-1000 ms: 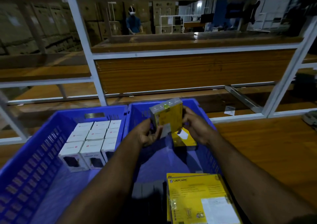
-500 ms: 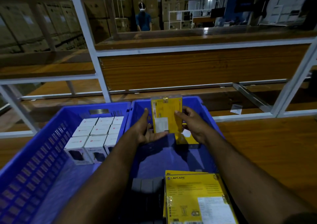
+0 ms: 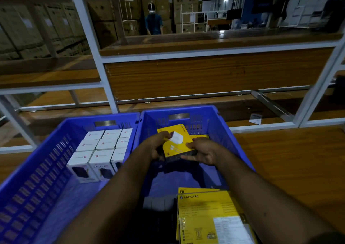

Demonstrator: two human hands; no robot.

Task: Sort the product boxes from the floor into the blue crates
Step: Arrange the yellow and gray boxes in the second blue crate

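Observation:
Two blue crates stand side by side. The left crate (image 3: 37,169) holds several white product boxes (image 3: 104,150) in rows. Over the right crate (image 3: 224,131) I hold a small yellow box (image 3: 177,142) with a white charger pictured on it. My left hand (image 3: 156,146) grips its left edge and my right hand (image 3: 203,152) grips its right and lower edge. The box is tipped face up, low inside the crate. Another yellow box (image 3: 203,136) lies on the crate floor just behind it. A stack of larger yellow boxes (image 3: 209,217) sits at the near end.
A white metal shelf frame (image 3: 104,71) with wooden boards rises right behind the crates. The wooden surface (image 3: 291,159) runs to the right. A small white slip (image 3: 255,119) lies on the lower shelf. A person (image 3: 153,21) stands far back among stacked cartons.
The yellow box went from upright, back label toward me, to tilted flat with its front up, and both hands lowered it deeper into the right crate.

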